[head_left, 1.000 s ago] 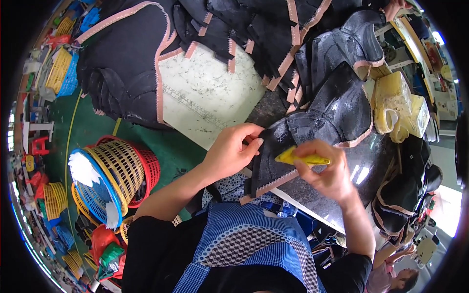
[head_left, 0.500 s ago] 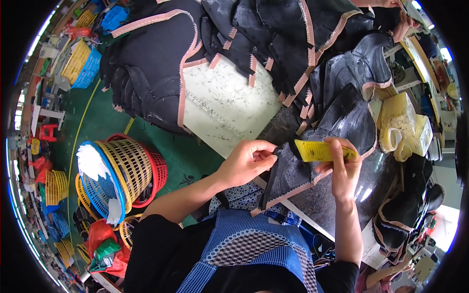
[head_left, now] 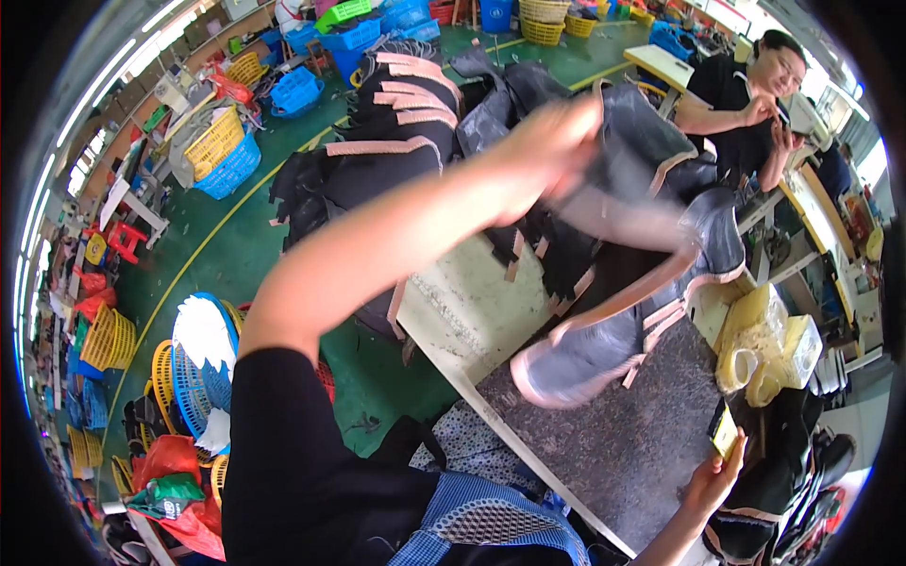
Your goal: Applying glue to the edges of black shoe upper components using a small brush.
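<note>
My left hand (head_left: 559, 146) is stretched far out over the table, among black sheet pieces with pink toothed edging. Motion smears its fingers, so whether it grips the black piece (head_left: 646, 141) beside it is unclear. At the lower right, my right hand (head_left: 710, 483) is closed on a flat yellow tool (head_left: 725, 434) with a dark side; its exact kind is not plain. Between the hands, a curved black piece with a pink edge (head_left: 587, 358) lies on the dark tabletop (head_left: 604, 453), its upper part blurred. More edged pieces (head_left: 377, 179) are heaped at the far left.
A pale board (head_left: 458, 307) adjoins the dark top. Yellow wrapped blocks (head_left: 764, 344) stand at the right, above stacked black pieces (head_left: 774, 481). Plastic baskets (head_left: 189, 387) stand on the green floor at left. A co-worker (head_left: 736, 113) is at the far right.
My left hand has swung from the near piece to the far heap. My right hand has moved down and right with the yellow tool. The view has shifted, showing more of the room.
</note>
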Available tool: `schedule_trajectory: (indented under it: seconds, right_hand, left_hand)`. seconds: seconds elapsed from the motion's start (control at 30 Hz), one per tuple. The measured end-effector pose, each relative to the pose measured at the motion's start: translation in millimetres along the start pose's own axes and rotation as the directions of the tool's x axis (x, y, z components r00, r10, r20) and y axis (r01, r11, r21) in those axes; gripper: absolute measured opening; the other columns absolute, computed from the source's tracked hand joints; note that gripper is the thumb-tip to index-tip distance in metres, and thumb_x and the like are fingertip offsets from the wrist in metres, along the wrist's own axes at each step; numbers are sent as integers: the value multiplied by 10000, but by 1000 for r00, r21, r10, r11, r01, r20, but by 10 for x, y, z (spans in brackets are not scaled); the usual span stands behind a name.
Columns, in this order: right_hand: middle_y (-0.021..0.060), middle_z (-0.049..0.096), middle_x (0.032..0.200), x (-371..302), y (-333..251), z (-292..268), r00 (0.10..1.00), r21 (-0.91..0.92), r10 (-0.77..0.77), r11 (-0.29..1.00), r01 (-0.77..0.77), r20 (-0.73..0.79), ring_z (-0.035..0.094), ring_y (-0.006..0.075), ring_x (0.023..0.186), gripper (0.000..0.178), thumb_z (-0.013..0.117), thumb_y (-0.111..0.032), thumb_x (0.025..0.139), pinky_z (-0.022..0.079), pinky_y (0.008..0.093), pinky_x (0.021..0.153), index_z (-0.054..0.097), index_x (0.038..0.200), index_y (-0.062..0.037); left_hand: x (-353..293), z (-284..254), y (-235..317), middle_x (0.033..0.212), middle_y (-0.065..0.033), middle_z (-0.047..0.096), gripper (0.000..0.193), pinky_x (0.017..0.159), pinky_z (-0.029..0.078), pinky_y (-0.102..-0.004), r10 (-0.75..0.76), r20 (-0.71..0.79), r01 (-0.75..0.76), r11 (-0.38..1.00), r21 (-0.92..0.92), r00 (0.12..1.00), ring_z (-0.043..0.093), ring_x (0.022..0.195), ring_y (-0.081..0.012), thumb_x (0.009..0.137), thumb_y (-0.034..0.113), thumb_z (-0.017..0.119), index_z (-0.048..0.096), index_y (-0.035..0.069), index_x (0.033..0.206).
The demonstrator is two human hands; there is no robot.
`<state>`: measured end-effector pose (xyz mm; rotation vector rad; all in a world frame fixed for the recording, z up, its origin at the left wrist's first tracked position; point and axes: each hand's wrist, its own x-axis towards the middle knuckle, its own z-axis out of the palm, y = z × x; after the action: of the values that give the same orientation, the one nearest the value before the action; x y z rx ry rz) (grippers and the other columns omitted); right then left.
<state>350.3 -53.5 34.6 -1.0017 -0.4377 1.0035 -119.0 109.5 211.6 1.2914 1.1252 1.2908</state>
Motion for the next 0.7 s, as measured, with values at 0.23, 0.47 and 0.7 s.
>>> schedule_trajectory:
  seconds: [0.23,0.47,0.7]
  right_hand:
    - [36,663,1144,-86,-138,-349,999,67,34,997,-32,-32,537,28,623,343,534,-237,1030,437,120,496,586,1295,-25]
    - [37,621,1269,217,18,-698,998,-2,16,1000,-16,66,608,36,755,356,492,-168,1038,493,113,583,541,1361,-27]
    - [9,645,891,-145,-100,94,995,-170,70,982,-83,-77,458,109,633,344,670,-311,935,359,251,534,689,1160,-52]
  left_hand:
    - [1424,94,1572,1100,-149,581,507,851,511,-371,724,-202,-743,588,-319,660,597,939,-219,1065,427,299,515,-26,1134]
    - [1493,-476,-418,798,-269,567,318,694,442,-494,602,-601,-580,770,265,525,574,782,-450,977,294,498,497,-23,942]
    - [29,-390,-2149,953,-88,628,268,793,536,-313,315,-348,-220,933,286,883,665,864,-174,1011,269,575,506,31,1113]
